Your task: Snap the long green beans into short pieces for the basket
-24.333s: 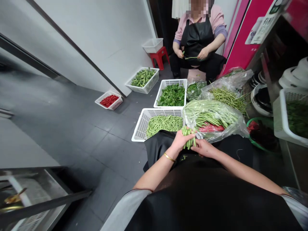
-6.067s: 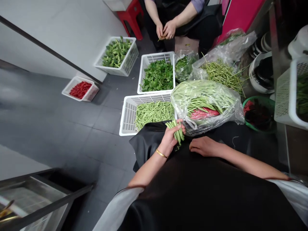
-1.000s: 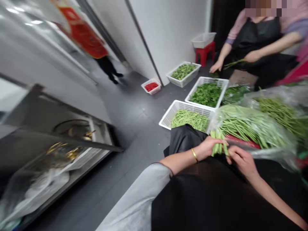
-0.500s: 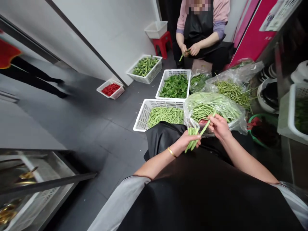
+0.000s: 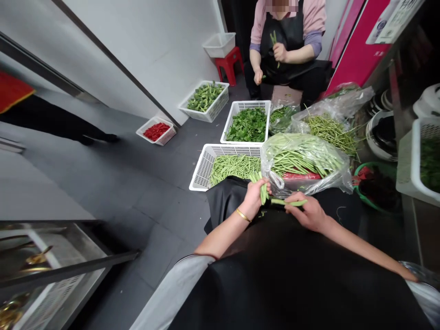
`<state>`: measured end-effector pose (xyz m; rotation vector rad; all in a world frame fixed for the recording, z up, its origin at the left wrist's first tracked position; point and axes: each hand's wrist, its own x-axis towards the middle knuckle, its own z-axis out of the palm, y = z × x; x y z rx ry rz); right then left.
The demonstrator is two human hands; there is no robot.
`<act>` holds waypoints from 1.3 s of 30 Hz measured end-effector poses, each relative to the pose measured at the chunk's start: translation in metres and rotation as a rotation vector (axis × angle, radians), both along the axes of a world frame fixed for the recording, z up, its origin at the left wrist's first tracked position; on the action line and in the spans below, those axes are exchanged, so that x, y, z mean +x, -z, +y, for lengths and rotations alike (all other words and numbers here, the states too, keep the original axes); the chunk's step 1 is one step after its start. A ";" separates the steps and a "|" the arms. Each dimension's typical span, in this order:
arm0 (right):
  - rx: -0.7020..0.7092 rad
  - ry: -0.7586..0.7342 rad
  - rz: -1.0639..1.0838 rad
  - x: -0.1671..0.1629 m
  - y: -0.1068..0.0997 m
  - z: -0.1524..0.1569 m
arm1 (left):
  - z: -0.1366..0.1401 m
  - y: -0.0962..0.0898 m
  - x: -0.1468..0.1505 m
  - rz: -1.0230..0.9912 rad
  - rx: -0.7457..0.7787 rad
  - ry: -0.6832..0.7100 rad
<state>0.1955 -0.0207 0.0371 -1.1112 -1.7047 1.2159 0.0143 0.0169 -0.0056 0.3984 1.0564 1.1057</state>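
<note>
My left hand [image 5: 253,197] is closed round a small bunch of cut green bean pieces [image 5: 264,193], held near the bean basket's front edge. To its right, my right hand [image 5: 307,213] grips a few long green beans [image 5: 290,202] lying roughly level, their left ends close to my left hand. Just beyond my hands, a clear plastic bag [image 5: 335,167] lies partly open with many long beans inside. On its left stands a white basket [image 5: 201,172] holding short bean pieces [image 5: 235,167]. Small green scraps show on my black apron.
Further off are a basket of leafy greens [image 5: 249,124], a basket of cut green stalks [image 5: 204,97] and one of red peppers [image 5: 156,131]. A co-worker [image 5: 283,41] sits opposite with stalks in hand. A green basin [image 5: 376,185] is at right, a metal rack [image 5: 103,261] at left.
My right hand has lowered toward me, and its beans now lie nearly level instead of slanting up. My left hand has moved slightly left and up with its bunch. The co-worker's hands have separated.
</note>
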 end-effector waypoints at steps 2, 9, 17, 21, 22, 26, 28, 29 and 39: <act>-0.122 -0.108 0.039 -0.009 0.010 -0.003 | 0.002 -0.002 -0.003 0.001 -0.011 -0.001; -0.062 -0.036 -0.321 -0.009 0.035 0.023 | -0.012 -0.011 0.000 0.157 0.102 0.390; 0.123 -0.590 -0.727 0.032 0.006 0.032 | -0.013 -0.015 -0.003 0.434 0.403 0.710; 0.233 -0.198 -0.639 0.022 0.021 0.038 | -0.016 -0.008 0.006 0.287 0.238 0.790; 0.246 -0.041 -0.591 0.020 0.025 0.040 | -0.014 -0.006 0.007 0.219 0.150 0.758; 0.062 -0.104 -0.539 0.019 0.039 0.052 | 0.001 0.003 -0.007 0.001 -0.028 0.380; 0.003 -0.288 -0.678 0.021 0.050 0.066 | 0.008 0.004 -0.019 -0.099 -0.045 0.246; 0.008 -0.281 -0.794 0.021 0.056 0.077 | 0.011 0.005 -0.023 -0.144 -0.054 0.212; 0.000 -0.036 -1.297 0.008 0.092 0.172 | 0.012 0.014 -0.026 -0.142 -0.021 0.245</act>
